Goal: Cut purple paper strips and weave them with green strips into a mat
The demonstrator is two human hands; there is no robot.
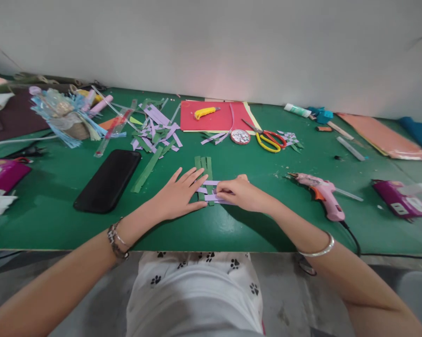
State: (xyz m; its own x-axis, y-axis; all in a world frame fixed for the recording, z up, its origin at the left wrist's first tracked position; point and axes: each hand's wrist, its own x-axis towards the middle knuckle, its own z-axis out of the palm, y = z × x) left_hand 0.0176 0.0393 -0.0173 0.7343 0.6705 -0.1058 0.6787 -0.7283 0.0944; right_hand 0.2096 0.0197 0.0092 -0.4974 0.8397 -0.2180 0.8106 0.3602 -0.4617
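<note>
A small weave of green and lilac paper strips lies on the green table in front of me. My left hand rests flat on its left side, fingers spread and stretched out. My right hand is curled at the weave's right side, fingertips pinching a lilac strip. The green strips run away from me; the lilac ones cross them.
A black phone lies to the left, a pink glue gun to the right. Further back are loose strips, red paper with a yellow cutter, scissors and a tape roll.
</note>
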